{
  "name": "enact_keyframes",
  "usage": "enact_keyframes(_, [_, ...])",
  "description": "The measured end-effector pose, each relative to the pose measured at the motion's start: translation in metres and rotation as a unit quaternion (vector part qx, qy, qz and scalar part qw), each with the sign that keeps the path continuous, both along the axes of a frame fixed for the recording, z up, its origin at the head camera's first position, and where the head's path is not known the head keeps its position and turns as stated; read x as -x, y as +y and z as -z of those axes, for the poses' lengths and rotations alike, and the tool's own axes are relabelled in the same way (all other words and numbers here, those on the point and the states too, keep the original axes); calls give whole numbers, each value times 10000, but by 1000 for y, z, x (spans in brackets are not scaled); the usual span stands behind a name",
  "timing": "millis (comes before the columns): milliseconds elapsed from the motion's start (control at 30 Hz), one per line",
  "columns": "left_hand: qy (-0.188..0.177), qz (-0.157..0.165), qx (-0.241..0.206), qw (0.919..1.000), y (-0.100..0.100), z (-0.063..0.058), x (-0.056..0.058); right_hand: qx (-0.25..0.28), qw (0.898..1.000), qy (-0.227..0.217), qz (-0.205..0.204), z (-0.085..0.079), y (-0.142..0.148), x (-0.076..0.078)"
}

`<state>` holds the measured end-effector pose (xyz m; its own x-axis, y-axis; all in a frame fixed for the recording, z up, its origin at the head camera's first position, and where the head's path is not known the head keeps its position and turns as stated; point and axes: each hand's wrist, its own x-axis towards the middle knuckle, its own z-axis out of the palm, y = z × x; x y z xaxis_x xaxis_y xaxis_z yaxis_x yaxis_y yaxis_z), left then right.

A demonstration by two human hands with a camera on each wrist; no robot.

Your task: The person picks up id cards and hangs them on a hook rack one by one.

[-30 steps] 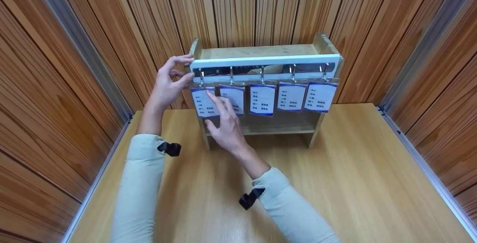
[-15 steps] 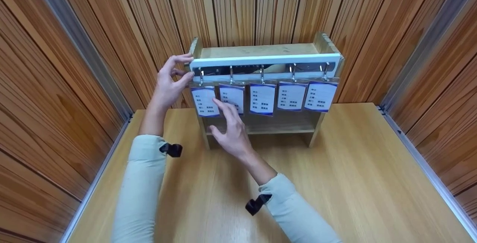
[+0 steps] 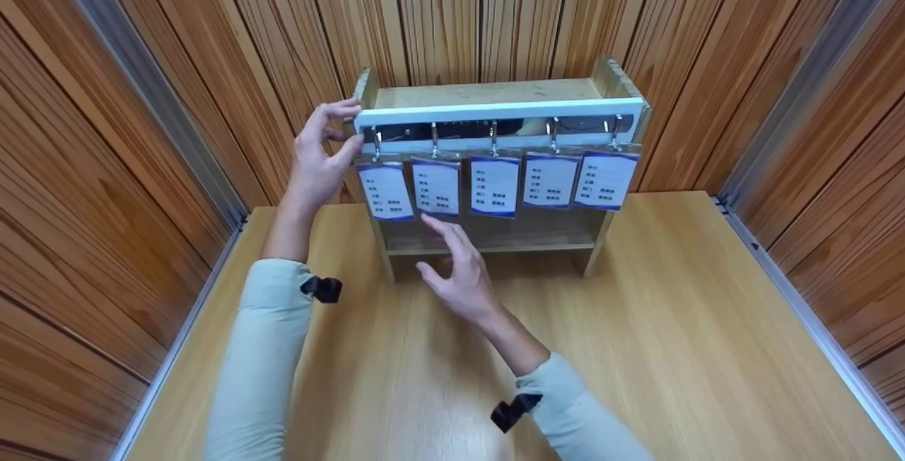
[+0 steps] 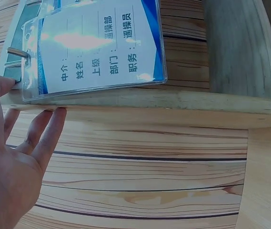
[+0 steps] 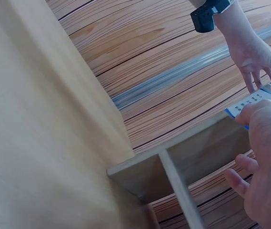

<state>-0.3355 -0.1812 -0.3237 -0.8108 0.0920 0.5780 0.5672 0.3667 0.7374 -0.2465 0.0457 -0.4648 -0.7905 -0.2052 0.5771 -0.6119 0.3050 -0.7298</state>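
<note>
A white hook rail [image 3: 509, 109] with several metal hooks runs across the front of a small wooden shelf [image 3: 488, 243]. From the hooks hangs a row of ID badges in clear sleeves, the leftmost badge [image 3: 385, 191] closest to my left hand. My left hand [image 3: 317, 160] grips the left end of the rail and shelf, thumb in front at the rail; in the left wrist view its other fingers press the outside of the side panel [image 4: 173, 102]. My right hand [image 3: 463, 281] holds nothing, fingers loosely extended just below the second badge [image 3: 435, 189] from the left.
The shelf stands on a wooden table [image 3: 672, 348] close to the wood-panelled back wall [image 3: 495, 15]. Panelled side walls with metal corner strips rise left and right. A black wrist camera [image 3: 325, 289] sits at the left cuff, another wrist camera [image 3: 515, 411] at the right cuff.
My right hand has drawn back from the leftmost badges, moving down and to the right, so both now show uncovered. My left hand keeps its grip at the rail's end.
</note>
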Motion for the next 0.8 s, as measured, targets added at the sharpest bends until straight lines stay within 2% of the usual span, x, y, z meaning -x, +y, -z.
enact_keyframes(100, [-47, -11, 12, 10000, 4, -3, -5, -65, 10000, -33, -24, 7, 9, -3])
enact_keyframes(333, [-346, 114, 86, 9993, 14, -17, -27, -325, 9987, -154, -349, 22, 33, -13])
enact_keyframes(567, [102, -21, 150, 9998, 5, 5, -12, -626, 9926, -698, -766, 37, 55, -20])
enact_keyframes(800, [336, -168, 255, 9990, -4, 14, -18, -791, 9866, -947, -1065, 47, 79, -24])
